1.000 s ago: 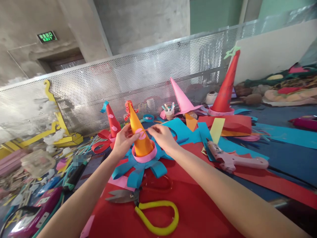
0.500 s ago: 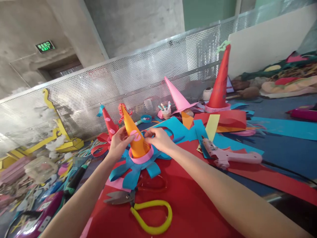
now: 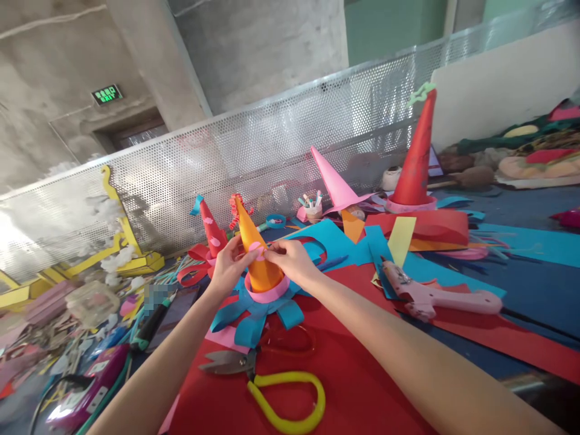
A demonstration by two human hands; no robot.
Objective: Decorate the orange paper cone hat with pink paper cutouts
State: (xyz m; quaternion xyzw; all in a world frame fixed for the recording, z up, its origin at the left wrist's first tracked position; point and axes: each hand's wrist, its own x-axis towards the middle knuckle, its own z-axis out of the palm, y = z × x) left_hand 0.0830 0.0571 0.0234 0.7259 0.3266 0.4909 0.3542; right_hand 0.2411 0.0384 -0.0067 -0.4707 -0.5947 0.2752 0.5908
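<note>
An orange paper cone hat (image 3: 266, 277) stands upright, with a curly red paper strip at its tip, a pink band round its base and blue paper loops (image 3: 250, 329) spread below. My left hand (image 3: 229, 266) wraps its left side, the thumb pressing near a pink paper cutout (image 3: 256, 247) on the cone's front. The fingers of my right hand (image 3: 293, 260) are pinched together at the cutout's right edge; whatever lies between the fingertips is too small to tell. Scissors (image 3: 290, 379) with a yellow handle rest on red paper (image 3: 362, 386) just in front.
A smaller red cone hat (image 3: 212, 232) stands behind my left hand. Farther back are a pink cone hat (image 3: 336, 184) and a tall red one (image 3: 414, 163). A pink glue gun (image 3: 446, 297) lies at right with its cord. Scraps and tools clutter the left, including a purple device (image 3: 90, 393).
My right hand has moved left across the cone, its fingertips now at the pink cutout. My left hand still holds the cone. The whole view has shifted slightly.
</note>
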